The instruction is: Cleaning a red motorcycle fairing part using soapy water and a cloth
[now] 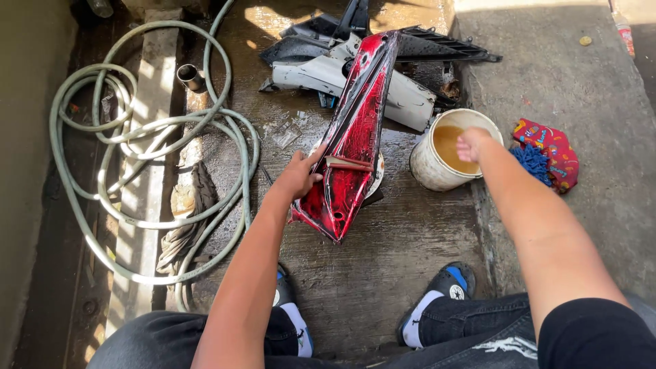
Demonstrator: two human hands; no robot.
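A long red and black plastic body panel (353, 133) lies slanted on the wet concrete floor, its pointed end toward me. My left hand (298, 174) grips its left edge near the lower part. My right hand (472, 143) reaches over the rim of a white bucket (429, 165) of brownish water, fingers dipping toward the liquid. Whether it holds anything is hidden.
White and black plastic panels (355, 72) are piled behind the red one. A coiled grey hose (147, 143) lies to the left. A colourful cloth and blue mop-like rag (547, 156) sit on the raised concrete slab right of the bucket. My feet are below.
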